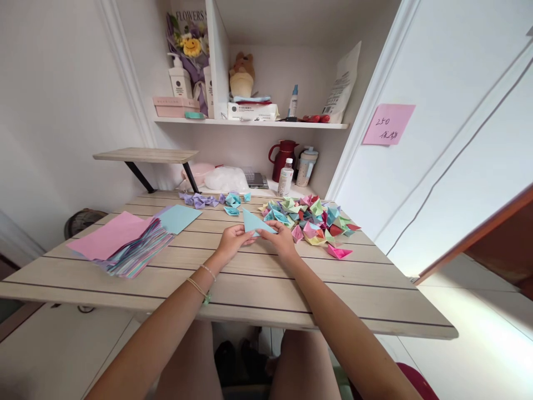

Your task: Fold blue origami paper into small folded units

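In the head view, a blue paper triangle [255, 221] is pinched at the fingertips of the left hand [234, 241] and right hand [283, 240]. A fold seems to be being made; neat edges and a firm press seem needed. Folded shapes [310, 214] are heaped right of the fingers.

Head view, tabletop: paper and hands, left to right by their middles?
Pink sheet → flat light blue sheet → left hand → folded light blue triangle → right hand → pile of multicoloured folded pieces.
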Action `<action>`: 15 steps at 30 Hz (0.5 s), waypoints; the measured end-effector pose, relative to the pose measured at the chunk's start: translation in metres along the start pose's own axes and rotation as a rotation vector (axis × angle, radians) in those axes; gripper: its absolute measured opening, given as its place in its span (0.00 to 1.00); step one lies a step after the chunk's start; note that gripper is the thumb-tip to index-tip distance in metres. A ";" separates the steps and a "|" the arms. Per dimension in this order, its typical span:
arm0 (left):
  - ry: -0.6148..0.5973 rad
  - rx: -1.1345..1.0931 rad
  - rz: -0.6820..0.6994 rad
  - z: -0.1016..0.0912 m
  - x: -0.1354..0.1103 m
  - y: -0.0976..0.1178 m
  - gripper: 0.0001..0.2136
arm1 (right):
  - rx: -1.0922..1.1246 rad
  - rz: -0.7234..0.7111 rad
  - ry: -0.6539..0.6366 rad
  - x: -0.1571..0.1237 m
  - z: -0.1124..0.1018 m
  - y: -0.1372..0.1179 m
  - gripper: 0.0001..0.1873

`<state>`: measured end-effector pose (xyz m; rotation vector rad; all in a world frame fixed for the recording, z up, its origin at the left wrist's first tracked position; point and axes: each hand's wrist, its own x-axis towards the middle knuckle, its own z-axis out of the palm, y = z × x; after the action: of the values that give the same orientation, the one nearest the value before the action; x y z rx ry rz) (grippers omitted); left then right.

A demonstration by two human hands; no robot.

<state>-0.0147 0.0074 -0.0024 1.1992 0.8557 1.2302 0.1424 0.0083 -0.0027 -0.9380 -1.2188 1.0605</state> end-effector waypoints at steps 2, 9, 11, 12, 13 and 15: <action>-0.001 0.007 0.000 0.000 0.000 0.000 0.15 | 0.000 -0.001 -0.003 0.000 0.000 0.000 0.21; 0.028 0.010 -0.015 0.000 -0.001 0.003 0.15 | 0.025 0.026 -0.013 -0.001 0.001 -0.001 0.23; 0.034 0.010 -0.015 0.001 -0.002 0.003 0.15 | 0.029 0.030 -0.015 -0.001 0.001 -0.001 0.23; 0.035 0.009 -0.013 0.001 -0.002 0.003 0.15 | 0.026 0.030 -0.016 -0.001 0.001 -0.001 0.23; 0.035 0.007 -0.012 0.001 -0.002 0.003 0.15 | 0.021 0.031 -0.016 -0.001 0.001 -0.002 0.24; 0.033 -0.001 -0.003 0.001 -0.001 0.003 0.15 | 0.005 0.032 -0.014 -0.002 0.001 -0.003 0.25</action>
<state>-0.0147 0.0056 0.0001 1.1791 0.8812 1.2508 0.1412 0.0060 -0.0003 -0.9500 -1.2158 1.0967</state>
